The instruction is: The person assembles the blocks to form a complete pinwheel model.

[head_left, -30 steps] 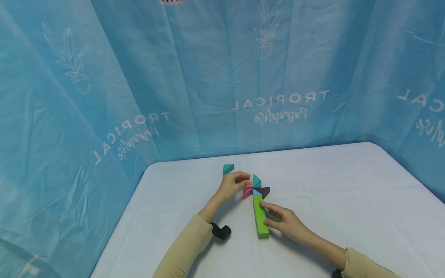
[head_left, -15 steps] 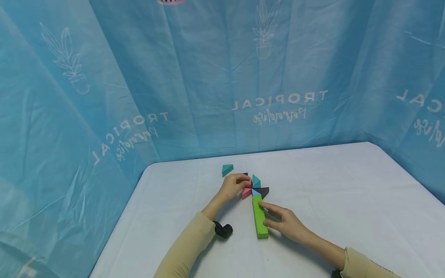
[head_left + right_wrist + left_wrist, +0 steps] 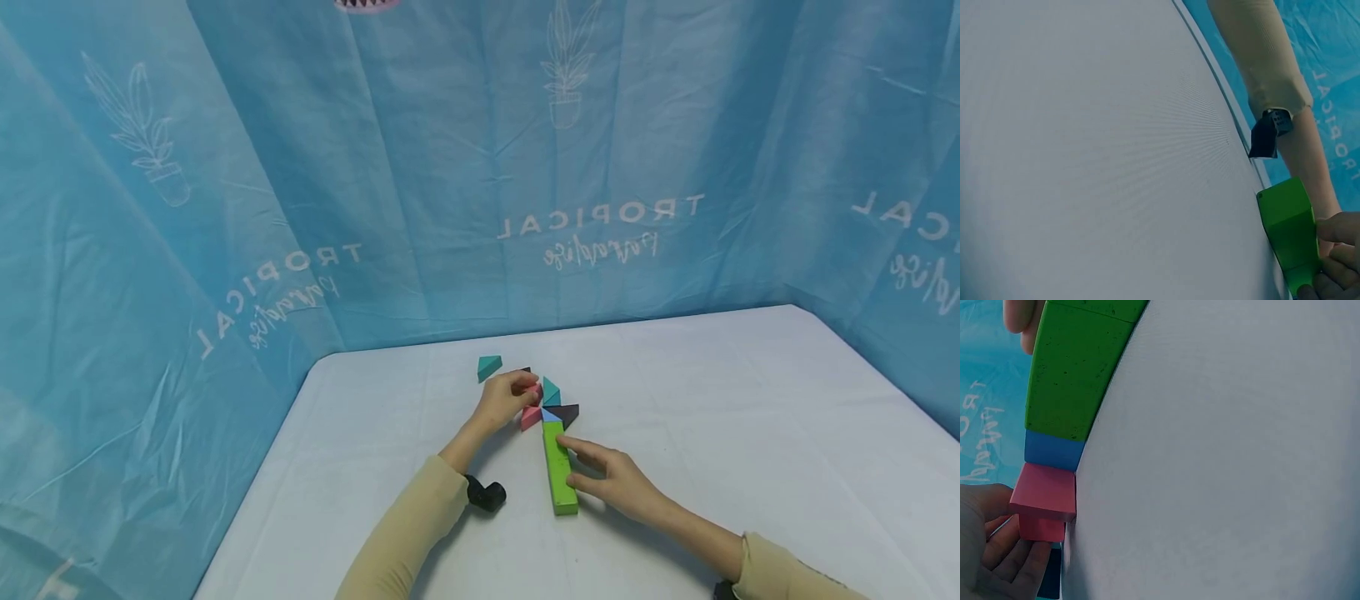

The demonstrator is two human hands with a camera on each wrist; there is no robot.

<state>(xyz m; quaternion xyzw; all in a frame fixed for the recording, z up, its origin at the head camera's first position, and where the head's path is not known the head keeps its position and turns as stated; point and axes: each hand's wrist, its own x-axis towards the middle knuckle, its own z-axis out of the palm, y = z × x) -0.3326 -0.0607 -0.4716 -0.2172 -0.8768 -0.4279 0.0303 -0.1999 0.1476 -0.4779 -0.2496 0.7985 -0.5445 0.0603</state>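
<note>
My left hand (image 3: 501, 402) pinches a pink triangular block (image 3: 536, 392) between thumb and fingers, left of an upright teal triangle (image 3: 551, 392). Just below it lies another pink triangle (image 3: 530, 417); the left wrist view shows the upper pink block (image 3: 1044, 489) beside the thumb. Part of a dark block (image 3: 527, 369) peeks out behind the left fingers. A dark triangle (image 3: 568, 414) and a small blue triangle (image 3: 551, 414) meet near the centre. From the blue piece a long green bar (image 3: 559, 471) runs toward me. My right hand (image 3: 618, 482) rests index fingertip and thumb against this bar.
A separate teal triangle (image 3: 489, 367) lies beyond my left hand. The white-covered table (image 3: 712, 400) is bordered by a blue printed curtain (image 3: 450, 167). A black wrist device (image 3: 487, 496) hangs beneath my left wrist.
The pinched pink block has shifted slightly left, away from the upright teal triangle. A dark block has come into view behind the left fingers. My right hand stays at the green bar.
</note>
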